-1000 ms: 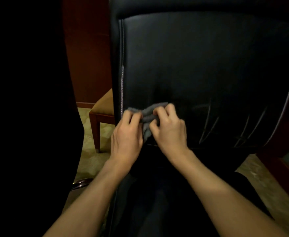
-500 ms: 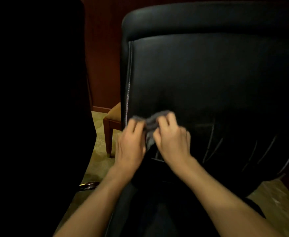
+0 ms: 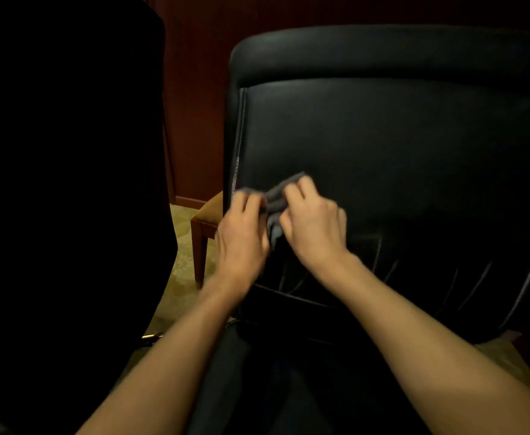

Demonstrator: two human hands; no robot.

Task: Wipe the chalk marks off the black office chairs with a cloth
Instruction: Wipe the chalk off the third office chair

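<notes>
A black leather office chair [image 3: 398, 146] fills the middle and right of the view, its backrest facing me. A small grey cloth [image 3: 278, 196] is bunched against the lower left of the backrest. My left hand [image 3: 241, 237] pinches the cloth's left end near the chair's stitched edge. My right hand [image 3: 315, 224] grips the right end, fingers curled over it. Faint pale chalk lines [image 3: 474, 284] streak the lower backrest to the right of my hands, and a few more show just below them.
A second black chair [image 3: 69, 183] stands dark at the left. Between the two, a wooden chair with a tan seat [image 3: 208, 215] stands on patterned carpet [image 3: 182, 268]. A dark red wood wall [image 3: 194, 105] closes the back.
The view has tilted up, so more of the chair's top edge shows. Both hands stay together on the cloth at the same low left spot of the backrest.
</notes>
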